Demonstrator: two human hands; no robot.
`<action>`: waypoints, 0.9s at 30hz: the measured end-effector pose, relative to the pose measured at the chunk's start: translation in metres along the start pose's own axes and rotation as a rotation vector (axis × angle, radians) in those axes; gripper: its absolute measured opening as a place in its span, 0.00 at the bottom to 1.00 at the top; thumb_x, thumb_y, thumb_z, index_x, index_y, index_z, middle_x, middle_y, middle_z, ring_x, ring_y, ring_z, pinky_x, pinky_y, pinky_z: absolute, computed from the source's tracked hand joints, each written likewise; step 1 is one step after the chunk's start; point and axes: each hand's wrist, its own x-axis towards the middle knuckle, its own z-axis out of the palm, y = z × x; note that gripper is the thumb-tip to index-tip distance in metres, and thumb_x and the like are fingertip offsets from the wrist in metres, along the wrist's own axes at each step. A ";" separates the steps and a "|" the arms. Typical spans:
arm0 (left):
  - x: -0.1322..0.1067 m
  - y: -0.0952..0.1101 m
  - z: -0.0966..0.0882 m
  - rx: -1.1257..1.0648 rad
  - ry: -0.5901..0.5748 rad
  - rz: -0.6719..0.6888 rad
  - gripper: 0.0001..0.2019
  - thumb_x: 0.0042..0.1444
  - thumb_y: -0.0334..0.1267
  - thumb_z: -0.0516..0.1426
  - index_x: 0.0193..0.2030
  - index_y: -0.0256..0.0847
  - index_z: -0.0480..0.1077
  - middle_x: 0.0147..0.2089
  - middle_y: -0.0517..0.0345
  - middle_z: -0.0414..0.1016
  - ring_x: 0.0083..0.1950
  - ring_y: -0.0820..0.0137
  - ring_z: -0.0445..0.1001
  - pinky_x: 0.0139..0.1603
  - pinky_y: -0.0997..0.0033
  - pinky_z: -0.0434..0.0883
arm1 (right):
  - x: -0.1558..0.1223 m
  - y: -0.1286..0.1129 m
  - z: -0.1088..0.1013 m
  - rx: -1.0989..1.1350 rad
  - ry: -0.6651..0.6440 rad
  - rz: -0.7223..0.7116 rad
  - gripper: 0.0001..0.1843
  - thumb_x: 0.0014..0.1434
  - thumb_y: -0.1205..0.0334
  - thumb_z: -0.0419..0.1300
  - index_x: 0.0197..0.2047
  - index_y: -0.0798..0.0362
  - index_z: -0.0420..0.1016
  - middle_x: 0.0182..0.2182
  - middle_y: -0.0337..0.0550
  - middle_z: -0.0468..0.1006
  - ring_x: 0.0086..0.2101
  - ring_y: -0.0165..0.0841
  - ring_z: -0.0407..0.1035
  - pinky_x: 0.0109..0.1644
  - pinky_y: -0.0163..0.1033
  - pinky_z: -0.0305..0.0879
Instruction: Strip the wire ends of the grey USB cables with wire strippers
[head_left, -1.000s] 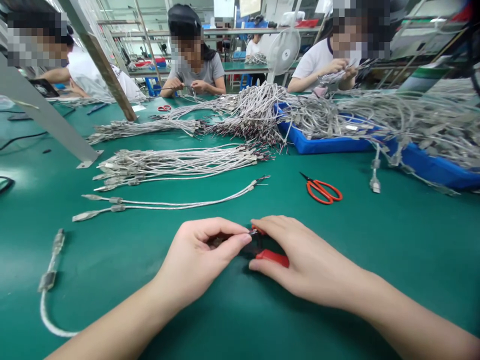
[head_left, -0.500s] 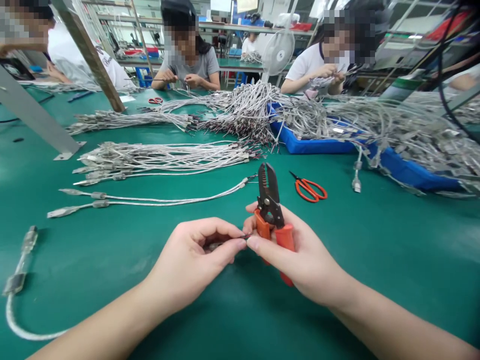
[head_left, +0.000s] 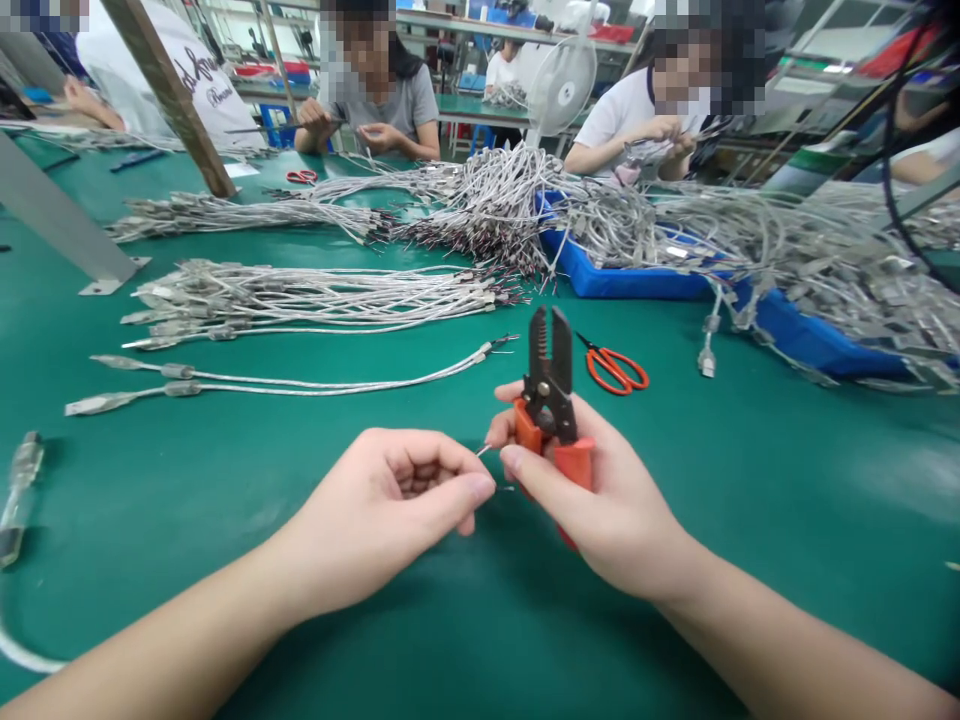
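**Wire end held up to open strippers above the worktop**

In the head view, a thin wire end (head_left: 484, 451) is pinched in the left hand (head_left: 390, 520), with the fingers closed over it, and is pointed to the right, just short of a pair of wire strippers (head_left: 550, 375). The strippers are held upright in the right hand (head_left: 592, 510), with the fingers wrapped round the orange handles. The jaws stand apart, tips upward, and the wire end is not seen between them. Both hands are raised just above the worktop (head_left: 750, 520), near its front edge. The wire end appears pale and very fine; further detail is too small to be made out.

Two loose white cables (head_left: 300, 382) are laid beyond the left hand, with a straightened bundle of cables (head_left: 300, 300) behind them. Orange-handled scissors (head_left: 615, 370) lie just beyond the strippers. A blue tray (head_left: 622, 283) heaped with tangled cables is placed further back, and wires are being handled by co-workers across the worktop.
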 end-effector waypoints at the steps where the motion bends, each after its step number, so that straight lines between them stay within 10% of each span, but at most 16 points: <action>1: 0.000 0.001 0.000 0.014 0.045 0.026 0.08 0.55 0.39 0.59 0.28 0.39 0.75 0.21 0.64 0.73 0.21 0.79 0.64 0.23 0.83 0.63 | -0.001 0.000 0.000 -0.028 0.021 -0.033 0.16 0.62 0.68 0.56 0.52 0.49 0.63 0.37 0.40 0.72 0.32 0.29 0.67 0.33 0.35 0.65; 27: 0.002 -0.004 0.002 0.218 0.117 0.066 0.11 0.55 0.42 0.57 0.28 0.39 0.77 0.22 0.63 0.69 0.23 0.76 0.61 0.23 0.80 0.60 | -0.008 0.002 0.003 -0.374 -0.086 -0.175 0.27 0.54 0.79 0.56 0.54 0.45 0.60 0.35 0.36 0.70 0.32 0.28 0.69 0.35 0.31 0.68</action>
